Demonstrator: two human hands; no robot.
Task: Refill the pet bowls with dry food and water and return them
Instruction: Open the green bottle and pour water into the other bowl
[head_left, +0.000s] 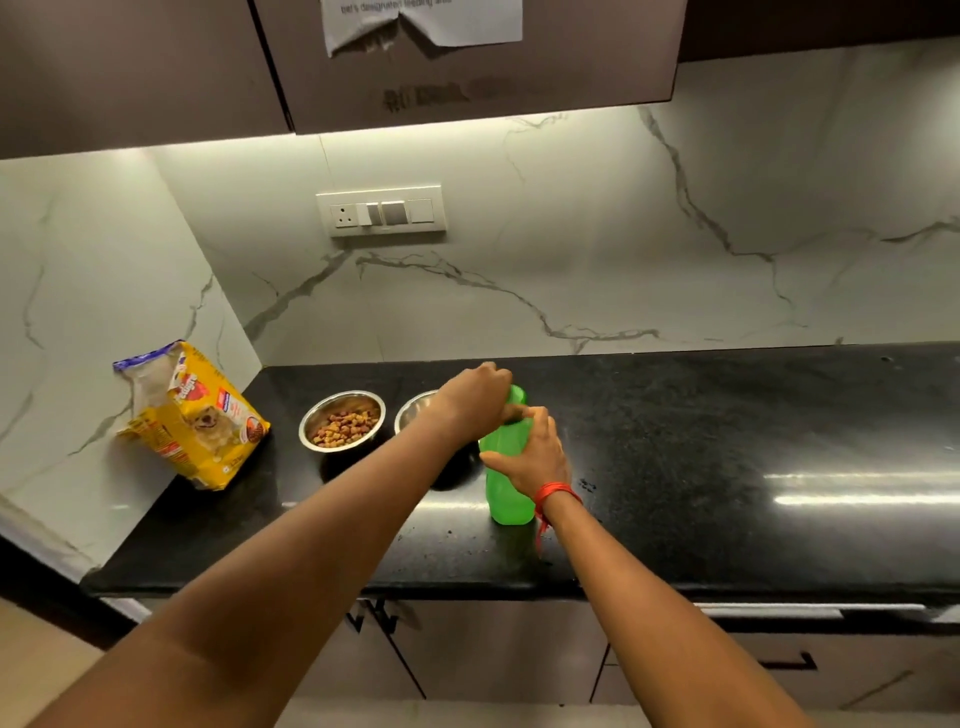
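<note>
A green bottle (508, 467) is observed standing upright on the black countertop (727, 441), near the middle of the scene. The right hand (530, 457) is wrapped around the bottle's body from the right side, fingers clamped on the plastic, with a red thread (556, 493) tied at the wrist. The left arm is extended from the near left, diagonally across the counter, and the left hand (475, 400) is closed over the top of the bottle, knuckles up, covering the cap. Just left of the bottle, a steel bowl (415, 410) is largely hidden behind the left wrist; its contents cannot be determined. Further left, touching or nearly touching it, a second steel bowl (343, 421) is seen holding dry kibble (345, 426). A yellow pet food bag (192, 415) is propped open in the far left corner against the marble wall. A switch panel (382, 210) is mounted on the backsplash above the bowls.
</note>
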